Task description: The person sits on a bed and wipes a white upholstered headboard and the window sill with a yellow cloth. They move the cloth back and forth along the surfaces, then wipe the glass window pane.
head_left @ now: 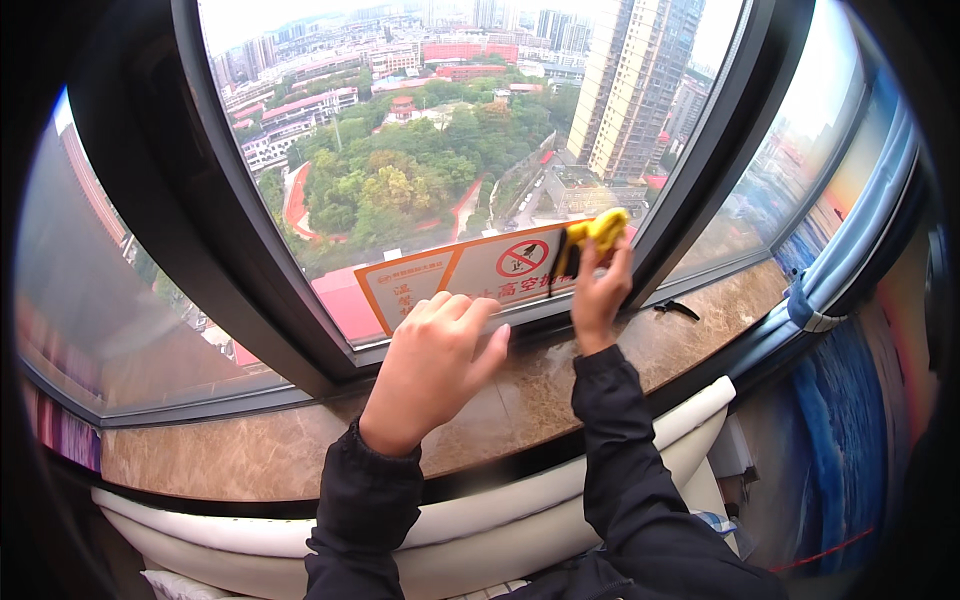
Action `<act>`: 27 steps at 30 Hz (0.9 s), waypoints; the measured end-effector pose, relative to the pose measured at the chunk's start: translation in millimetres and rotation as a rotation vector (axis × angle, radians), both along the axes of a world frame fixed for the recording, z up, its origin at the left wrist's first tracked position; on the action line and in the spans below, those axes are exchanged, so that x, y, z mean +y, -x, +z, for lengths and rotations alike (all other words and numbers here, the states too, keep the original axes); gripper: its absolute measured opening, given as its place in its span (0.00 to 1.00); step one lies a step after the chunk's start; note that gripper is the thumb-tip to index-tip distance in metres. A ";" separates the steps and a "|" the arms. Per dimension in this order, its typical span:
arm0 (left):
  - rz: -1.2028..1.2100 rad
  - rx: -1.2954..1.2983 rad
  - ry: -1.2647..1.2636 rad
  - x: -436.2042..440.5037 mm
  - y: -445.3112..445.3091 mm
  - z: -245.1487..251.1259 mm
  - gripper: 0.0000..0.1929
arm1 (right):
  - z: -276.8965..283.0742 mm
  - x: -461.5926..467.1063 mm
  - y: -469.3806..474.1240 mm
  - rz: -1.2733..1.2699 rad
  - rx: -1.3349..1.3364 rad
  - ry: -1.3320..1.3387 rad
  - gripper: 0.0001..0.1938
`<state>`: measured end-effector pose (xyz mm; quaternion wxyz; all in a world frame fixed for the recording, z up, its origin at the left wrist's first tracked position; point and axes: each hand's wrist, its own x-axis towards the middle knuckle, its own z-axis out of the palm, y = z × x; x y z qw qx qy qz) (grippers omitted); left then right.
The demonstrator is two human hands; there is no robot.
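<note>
My right hand (600, 296) presses a yellow cloth (604, 225) with a dark part against the window pane (420, 172). The cloth covers the right end of an orange-and-white warning sticker (480, 266) low on the glass. This sticker bears writing and a red prohibition sign. In front of the sticker's lower left part is my left hand (435, 364), back toward me, its fingers bent and the thumb spread away. Nothing shows in it, though its palm and fingertips are partly hidden; I cannot tell whether it touches the glass.
A brown marble sill (225, 457) runs below the dark window frame (300, 341), with a black window handle (677, 309) lying on it at right. Nearer me is the cream sofa back (487, 510). A tied blue curtain (817, 292) hangs at the right.
</note>
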<state>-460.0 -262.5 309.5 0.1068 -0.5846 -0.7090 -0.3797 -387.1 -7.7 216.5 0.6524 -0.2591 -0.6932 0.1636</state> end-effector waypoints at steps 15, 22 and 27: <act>-0.090 0.016 0.225 -6.8 -2.0 3.2 0.12 | -38.9 -62.6 18.3 0.289 -0.221 -0.108 0.22; -0.069 -0.001 0.248 -5.1 -5.4 -2.4 0.09 | 77.3 -1.6 26.1 -0.013 0.175 -0.188 0.15; -0.158 -0.031 0.345 -19.4 -23.0 19.0 0.10 | 69.7 -110.8 74.8 0.560 -0.033 -0.387 0.24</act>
